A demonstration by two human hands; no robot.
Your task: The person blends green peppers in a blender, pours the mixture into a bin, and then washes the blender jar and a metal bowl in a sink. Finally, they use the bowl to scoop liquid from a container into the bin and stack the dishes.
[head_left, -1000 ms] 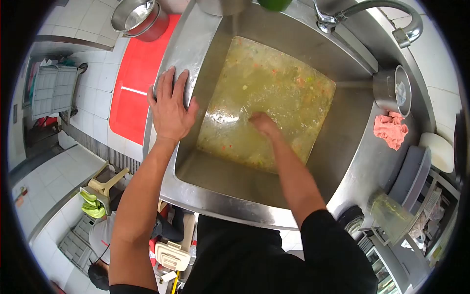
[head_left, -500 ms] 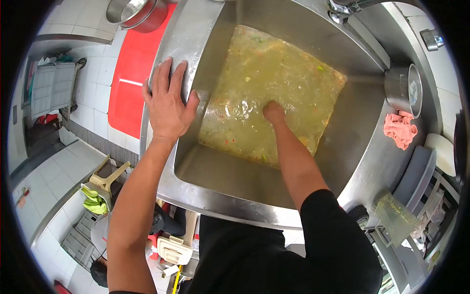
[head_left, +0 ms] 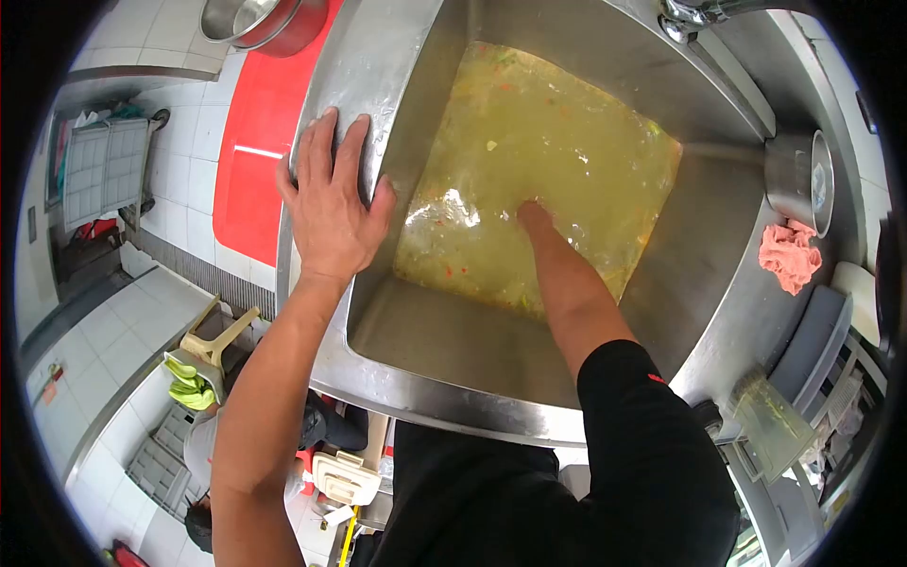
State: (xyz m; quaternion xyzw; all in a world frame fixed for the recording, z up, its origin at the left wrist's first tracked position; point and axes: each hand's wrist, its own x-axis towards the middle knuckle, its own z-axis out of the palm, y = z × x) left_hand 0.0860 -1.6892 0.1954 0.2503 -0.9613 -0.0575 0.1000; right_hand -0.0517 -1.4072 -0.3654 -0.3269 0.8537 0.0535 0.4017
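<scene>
Fingers spread flat, the left hand (head_left: pixel 331 208) presses the sink (head_left: pixel 406 392) rim beside the basin; the right hand (head_left: pixel 535 217) is sunk in the murky water (head_left: pixel 567 132) mid-basin, straight ahead, its fingers hidden, so spread or closed I cannot tell

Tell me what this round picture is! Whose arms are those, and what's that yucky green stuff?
The camera sits on a person's head and looks down, so you see that person's own two arms. Its lens bends the picture into a circle. The left hand lies flat and open on the wet rim of a big metal sink. The right hand is dipped in cloudy yellow-green water with small food bits floating in it. The water hides whether it holds anything. On the counter to the right are a pink cloth and a metal pot. A tap pokes in at the top.
</scene>
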